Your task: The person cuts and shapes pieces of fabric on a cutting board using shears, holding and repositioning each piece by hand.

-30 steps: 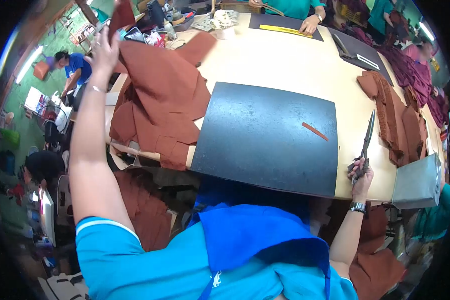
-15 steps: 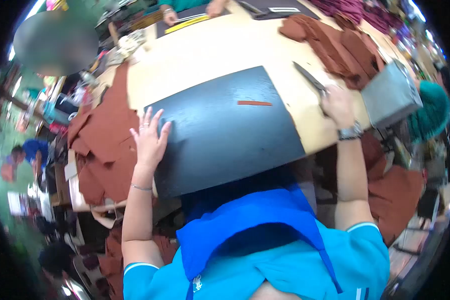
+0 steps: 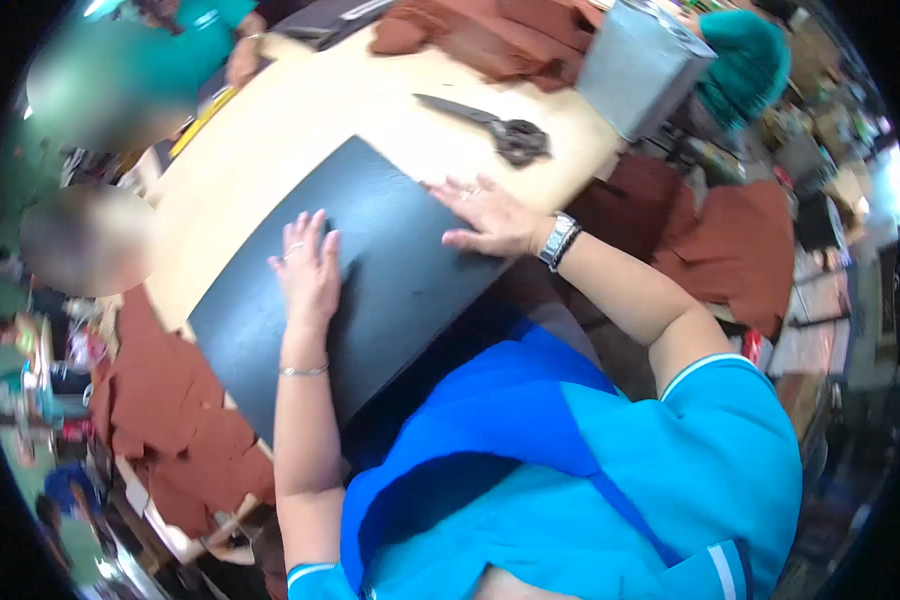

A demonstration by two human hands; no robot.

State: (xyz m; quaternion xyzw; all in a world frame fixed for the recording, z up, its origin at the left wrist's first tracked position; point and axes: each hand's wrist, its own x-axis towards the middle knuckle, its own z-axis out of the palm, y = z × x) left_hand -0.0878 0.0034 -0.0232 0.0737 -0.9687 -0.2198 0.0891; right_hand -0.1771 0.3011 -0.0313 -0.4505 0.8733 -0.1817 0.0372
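A dark, smooth rectangular board (image 3: 390,285) lies at the near edge of the pale table. My left hand (image 3: 310,270) is over its left part, fingers spread, holding nothing I can see. At the board's right edge, my right hand (image 3: 490,218) is stretched out with its fingers apart. Beyond that hand, a pair of dark scissors (image 3: 500,128) rests on the tabletop, blades pointing left. No reddish-brown strip shows on the board; my right hand covers part of the surface there.
Brown leather pieces (image 3: 490,40) lie at the table's far side, near a grey metal box (image 3: 642,65). More brown leather (image 3: 170,390) hangs at the left, and another pile (image 3: 720,240) is at the right. A co-worker's hand (image 3: 243,62) is near a yellow ruler (image 3: 202,120).
My right hand has left the scissors and come left to the board. The small brown strip is out of sight. The whole view has turned, with the board now slanted.
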